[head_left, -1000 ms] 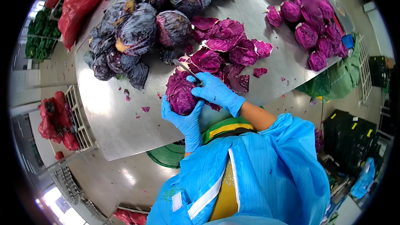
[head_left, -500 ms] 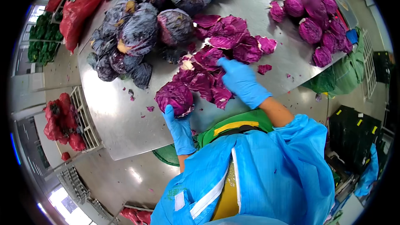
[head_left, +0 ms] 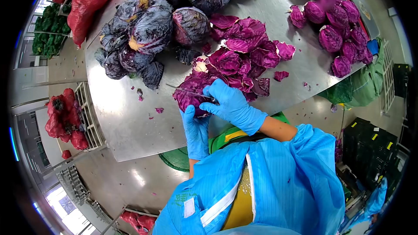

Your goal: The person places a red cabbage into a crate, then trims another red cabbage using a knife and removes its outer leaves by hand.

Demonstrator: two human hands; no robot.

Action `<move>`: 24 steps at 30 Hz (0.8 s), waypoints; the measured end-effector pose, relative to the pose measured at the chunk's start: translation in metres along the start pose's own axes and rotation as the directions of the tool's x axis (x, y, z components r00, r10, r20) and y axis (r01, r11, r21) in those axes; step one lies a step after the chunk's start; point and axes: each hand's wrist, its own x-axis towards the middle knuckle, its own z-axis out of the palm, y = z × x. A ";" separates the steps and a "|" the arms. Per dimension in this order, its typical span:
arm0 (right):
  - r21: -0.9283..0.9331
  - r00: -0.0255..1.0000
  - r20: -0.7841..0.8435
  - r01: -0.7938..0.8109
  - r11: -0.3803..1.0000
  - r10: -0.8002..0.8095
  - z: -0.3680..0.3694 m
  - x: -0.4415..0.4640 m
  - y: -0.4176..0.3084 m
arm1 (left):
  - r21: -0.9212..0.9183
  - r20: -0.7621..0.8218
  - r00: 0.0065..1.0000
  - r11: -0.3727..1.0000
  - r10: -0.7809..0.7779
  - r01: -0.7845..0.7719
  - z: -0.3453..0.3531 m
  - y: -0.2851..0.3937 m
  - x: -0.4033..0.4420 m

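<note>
Near the table's front edge, my left hand (head_left: 196, 131), in a blue glove, holds a red cabbage (head_left: 187, 97) from below, its thumb against the near side. Closed around a knife is my gloved right hand (head_left: 233, 105), at the right of that cabbage. The knife's thin blade (head_left: 185, 89) points left across the cabbage's top; its handle is mostly hidden by the fingers. Loose purple leaves (head_left: 246, 39) lie in a heap just beyond both hands.
Dark untrimmed cabbages (head_left: 150, 28) are piled at the back left of the metal table (head_left: 135, 137). Several bright purple cabbages (head_left: 330, 38) sit at the right. A red sack (head_left: 85, 11) stands at the far left, and dark crates (head_left: 365, 148) are at the right.
My right hand has come back from the leaf heap to the cabbage, with the knife blade now lying across it. The view has shifted slightly.
</note>
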 end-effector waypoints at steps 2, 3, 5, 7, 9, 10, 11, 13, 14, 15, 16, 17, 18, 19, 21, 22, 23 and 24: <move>-0.033 0.996 0.091 0.011 0.999 -0.008 -0.001 -0.001 -0.001 | 0.030 -0.037 0.999 0.999 0.023 -0.021 -0.001 -0.001 -0.002; 0.118 0.992 0.117 -0.069 0.991 0.055 -0.004 -0.001 0.000 | 0.054 -0.028 0.999 0.998 0.035 -0.034 -0.003 -0.001 -0.002; 0.400 0.967 0.195 -0.232 0.887 0.165 -0.012 0.000 0.004 | 0.102 -0.012 0.998 0.993 0.059 -0.058 -0.009 -0.002 -0.004; 0.532 0.944 0.176 -0.330 0.779 0.280 -0.020 0.001 0.006 | 0.128 0.086 0.990 0.984 0.111 -0.121 -0.010 -0.001 -0.005; 0.542 0.853 0.254 -0.516 0.663 0.457 -0.035 0.005 -0.003 | 0.172 0.127 0.979 0.969 0.158 -0.178 -0.004 0.001 -0.006; 0.502 0.911 0.172 -0.408 0.762 0.374 -0.033 0.004 -0.003 | 0.169 0.160 0.971 0.964 0.176 -0.203 -0.004 0.002 -0.003; 0.449 0.955 0.094 -0.292 0.845 0.280 -0.027 0.003 -0.001 | 0.177 0.153 0.970 0.960 0.190 -0.216 -0.003 0.002 -0.003; 0.235 0.994 -0.031 -0.096 0.967 0.106 -0.019 -0.001 0.001 | 0.192 0.146 0.966 0.951 0.216 -0.242 0.002 0.001 -0.001; 0.080 0.997 -0.068 -0.024 0.997 0.029 -0.015 -0.004 0.001 | 0.209 0.106 0.966 0.944 0.237 -0.255 0.000 -0.002 0.000; -0.079 0.995 -0.090 0.045 0.996 -0.052 -0.013 -0.006 0.000 | 0.257 0.105 0.958 0.923 0.267 -0.285 0.000 -0.002 0.000; -0.095 0.995 -0.099 0.020 0.995 -0.030 -0.014 -0.006 -0.004 | 0.305 0.104 0.949 0.899 0.297 -0.314 0.001 -0.003 -0.001; -0.052 0.993 -0.118 0.025 0.998 -0.031 -0.012 -0.005 -0.002 | 0.351 0.105 0.939 0.871 0.327 -0.342 0.002 -0.003 -0.002; -0.009 0.990 -0.137 0.029 1.000 -0.030 -0.009 -0.005 0.002 | 0.350 0.096 0.942 0.874 0.323 -0.336 0.004 -0.002 -0.004; 0.033 0.987 -0.158 0.035 0.999 -0.029 -0.008 -0.005 0.004 | 0.349 0.089 0.944 0.877 0.318 -0.329 0.008 0.000 -0.007; 0.102 0.982 -0.186 0.011 0.995 0.008 -0.008 -0.004 0.003 | 0.320 0.073 0.953 0.898 0.294 -0.301 0.009 -0.001 -0.008; 0.136 0.980 -0.197 0.001 0.991 0.026 -0.010 -0.005 0.002 | 0.290 0.065 0.960 0.915 0.274 -0.281 0.007 -0.004 -0.007; 0.109 0.979 -0.204 0.009 0.994 0.014 -0.012 -0.005 0.001 | 0.259 0.058 0.965 0.930 0.254 -0.261 0.007 -0.006 -0.007; 0.083 0.978 -0.210 0.016 0.996 0.002 -0.016 -0.006 0.000 | 0.251 0.080 0.971 0.938 0.227 -0.240 0.012 -0.005 -0.009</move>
